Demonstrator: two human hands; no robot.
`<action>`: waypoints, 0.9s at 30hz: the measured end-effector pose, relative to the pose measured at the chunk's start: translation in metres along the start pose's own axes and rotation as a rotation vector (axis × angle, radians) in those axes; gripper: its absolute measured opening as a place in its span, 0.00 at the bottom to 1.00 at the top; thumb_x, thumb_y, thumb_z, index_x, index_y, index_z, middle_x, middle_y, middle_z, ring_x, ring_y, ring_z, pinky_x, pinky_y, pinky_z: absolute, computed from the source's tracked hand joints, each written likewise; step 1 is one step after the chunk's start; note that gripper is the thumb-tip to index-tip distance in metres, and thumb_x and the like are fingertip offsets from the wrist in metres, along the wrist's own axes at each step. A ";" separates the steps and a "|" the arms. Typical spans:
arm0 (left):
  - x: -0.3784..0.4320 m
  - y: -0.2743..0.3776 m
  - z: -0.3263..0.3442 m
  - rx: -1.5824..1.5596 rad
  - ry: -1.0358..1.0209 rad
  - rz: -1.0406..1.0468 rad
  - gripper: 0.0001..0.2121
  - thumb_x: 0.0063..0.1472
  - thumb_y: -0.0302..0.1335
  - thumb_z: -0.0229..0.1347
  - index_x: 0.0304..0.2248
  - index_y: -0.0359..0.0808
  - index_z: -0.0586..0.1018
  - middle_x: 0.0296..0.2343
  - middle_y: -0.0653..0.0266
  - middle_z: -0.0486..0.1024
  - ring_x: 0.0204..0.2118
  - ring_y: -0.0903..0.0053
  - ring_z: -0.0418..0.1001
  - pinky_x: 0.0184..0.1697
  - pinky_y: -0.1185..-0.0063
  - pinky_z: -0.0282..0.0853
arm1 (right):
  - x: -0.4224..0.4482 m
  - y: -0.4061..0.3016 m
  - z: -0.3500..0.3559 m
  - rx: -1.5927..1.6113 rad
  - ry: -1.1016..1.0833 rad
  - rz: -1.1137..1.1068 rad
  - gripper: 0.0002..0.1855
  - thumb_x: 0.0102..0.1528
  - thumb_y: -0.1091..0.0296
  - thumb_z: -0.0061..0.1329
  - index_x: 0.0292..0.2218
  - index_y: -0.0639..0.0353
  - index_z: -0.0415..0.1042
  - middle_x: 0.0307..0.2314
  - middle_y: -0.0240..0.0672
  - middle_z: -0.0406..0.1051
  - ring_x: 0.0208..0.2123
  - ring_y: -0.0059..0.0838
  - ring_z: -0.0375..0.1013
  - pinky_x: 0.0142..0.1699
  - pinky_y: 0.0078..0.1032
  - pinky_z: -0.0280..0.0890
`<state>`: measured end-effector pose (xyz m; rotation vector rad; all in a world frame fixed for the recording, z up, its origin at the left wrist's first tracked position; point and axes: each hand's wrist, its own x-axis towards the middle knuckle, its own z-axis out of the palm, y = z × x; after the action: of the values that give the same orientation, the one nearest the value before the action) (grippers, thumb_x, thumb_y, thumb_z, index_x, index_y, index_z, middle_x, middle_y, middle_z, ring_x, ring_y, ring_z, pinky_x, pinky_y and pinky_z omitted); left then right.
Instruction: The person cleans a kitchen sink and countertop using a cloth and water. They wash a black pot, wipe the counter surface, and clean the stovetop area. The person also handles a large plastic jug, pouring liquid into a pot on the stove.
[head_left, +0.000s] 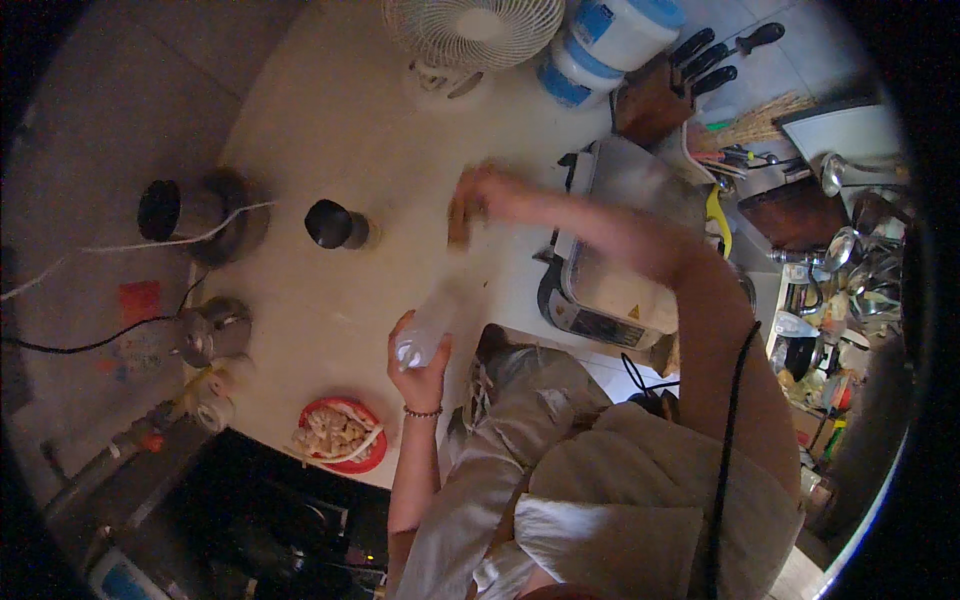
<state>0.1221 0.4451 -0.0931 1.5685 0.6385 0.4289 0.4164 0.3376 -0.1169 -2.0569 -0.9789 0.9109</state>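
Observation:
My left hand (421, 369), with a beaded bracelet at the wrist, is wrapped around a translucent container (435, 330) held over the light worktop (330, 292). The container's far end is blurred. Farther up, my right hand (487, 196) reaches in from the right over the worktop, blurred by motion. A brownish shape (458, 223) hangs below it; I cannot tell whether that is fingers or a held thing. To the left of both hands stands a dark-capped jar (334, 223). Nearer me, a red bowl (381, 448) holds pale chunks of food (334, 433).
An electric appliance with a metal lid (619, 255) lies under my right forearm. At the back are a fan (480, 26), blue-and-white tubs (577, 71) and a knife block (652, 109). A dark appliance (232, 217) and a metal pot (214, 330) line the left edge.

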 end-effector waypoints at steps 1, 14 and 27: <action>-0.003 0.004 -0.002 -0.015 0.004 -0.044 0.24 0.44 0.21 0.61 0.43 0.29 0.68 0.38 0.61 0.70 0.40 0.76 0.69 0.44 0.78 0.65 | 0.014 0.031 -0.035 -0.301 0.175 -0.199 0.13 0.49 0.68 0.46 0.38 0.54 0.70 0.33 0.40 0.68 0.38 0.41 0.66 0.41 0.34 0.63; -0.029 0.002 -0.012 -0.064 0.072 -0.099 0.25 0.43 0.19 0.61 0.43 0.29 0.68 0.39 0.59 0.69 0.42 0.74 0.68 0.45 0.76 0.65 | 0.041 0.092 -0.018 -1.209 0.259 0.419 0.10 0.49 0.73 0.39 0.30 0.67 0.72 0.35 0.49 0.70 0.30 0.42 0.73 0.29 0.36 0.68; -0.018 0.010 0.002 -0.068 -0.009 -0.103 0.26 0.44 0.20 0.61 0.44 0.29 0.67 0.40 0.58 0.69 0.42 0.73 0.68 0.46 0.76 0.64 | 0.003 0.043 -0.137 -0.729 0.033 0.348 0.13 0.44 0.64 0.49 0.32 0.62 0.69 0.27 0.47 0.70 0.32 0.46 0.70 0.34 0.35 0.65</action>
<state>0.1109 0.4318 -0.0813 1.4657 0.6878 0.3630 0.5432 0.2815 -0.0800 -2.9156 -1.0535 0.7407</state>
